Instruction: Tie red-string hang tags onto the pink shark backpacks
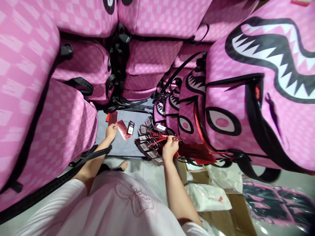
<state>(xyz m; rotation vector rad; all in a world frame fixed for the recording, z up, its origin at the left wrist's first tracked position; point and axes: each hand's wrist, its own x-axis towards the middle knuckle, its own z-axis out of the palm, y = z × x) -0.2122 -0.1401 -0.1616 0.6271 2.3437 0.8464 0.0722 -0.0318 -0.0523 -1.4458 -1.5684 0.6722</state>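
Note:
My right hand (170,147) is closed around the red strings (161,137) of a thick bunch of black hang tags with white labels (149,144), which fans out to its left over the grey table. My left hand (111,131) is closed at the lower edge of a dark red tag (113,118), its fingertips partly hidden. Just right of it lie a shiny red tag (123,129) and a single black hang tag (131,127) with a white label.
Pink checkered backpacks (86,62) are stacked at the left and back. On the right, backpacks with shark-mouth prints (222,121) stand in a row, a red tag (194,152) hanging beside them. Below right are an open cardboard box (240,209) with white plastic bags and plastic-wrapped pink-and-black goods (278,203).

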